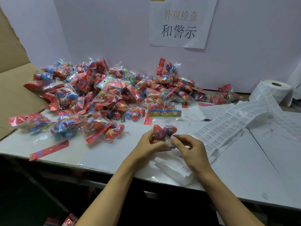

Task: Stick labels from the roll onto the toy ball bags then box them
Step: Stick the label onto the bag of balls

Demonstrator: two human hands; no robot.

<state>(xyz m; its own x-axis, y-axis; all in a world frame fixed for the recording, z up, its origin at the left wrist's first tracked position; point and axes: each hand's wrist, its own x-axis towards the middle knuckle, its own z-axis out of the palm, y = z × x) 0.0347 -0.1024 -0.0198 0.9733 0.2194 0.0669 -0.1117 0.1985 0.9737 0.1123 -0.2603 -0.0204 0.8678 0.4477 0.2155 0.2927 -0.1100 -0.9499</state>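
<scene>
We work at a white desk set against a pale partition. A paper sign with printed characters hangs on the partition, above the desk.

An open cardboard box stands at the far left edge of the desk, its flap raised.

A large pile of toy ball bags covers the left and middle of the desk. The bags are clear film with red and blue balls inside and coloured header cards. Several loose bags lie near the front left edge, apart from the pile.

The label roll stands at the far right, just beside the partition. Its strip of small printed labels runs from the roll across the desk toward our hands. Spent backing paper lies under and beside the right hand.

We hold one bag just above the desk, near the front edge, between both hands. The left hand has its grip closed around the bag from the left side. The right hand presses a small label onto the bag face, thumb and fingertips pinched on it.
</scene>
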